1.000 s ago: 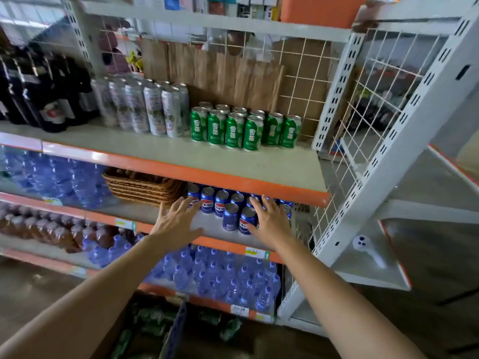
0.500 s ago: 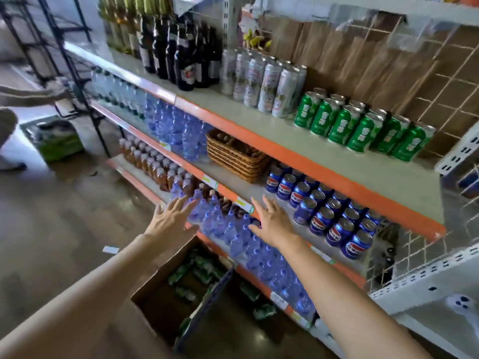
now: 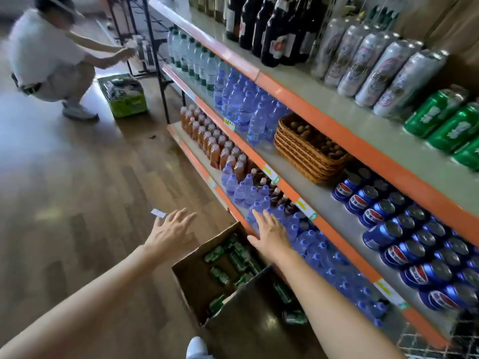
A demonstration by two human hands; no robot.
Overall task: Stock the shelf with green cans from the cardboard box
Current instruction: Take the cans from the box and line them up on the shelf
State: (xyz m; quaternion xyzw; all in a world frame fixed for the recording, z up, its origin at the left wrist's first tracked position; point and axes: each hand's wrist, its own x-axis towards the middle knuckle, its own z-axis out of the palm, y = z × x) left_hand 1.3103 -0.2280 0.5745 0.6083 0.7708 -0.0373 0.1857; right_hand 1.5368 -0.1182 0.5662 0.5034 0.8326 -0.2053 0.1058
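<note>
On the floor beside the lowest shelf's front edge, the open cardboard box held green cans lying loose on their sides. Above its far corner the right grip hung wide, fingers straight, holding nothing. The left grip was spread just as wide over the floorboards, left of the box. Stocked green cans stood toward the right end of the top shelf, next to tall silver cans.
</note>
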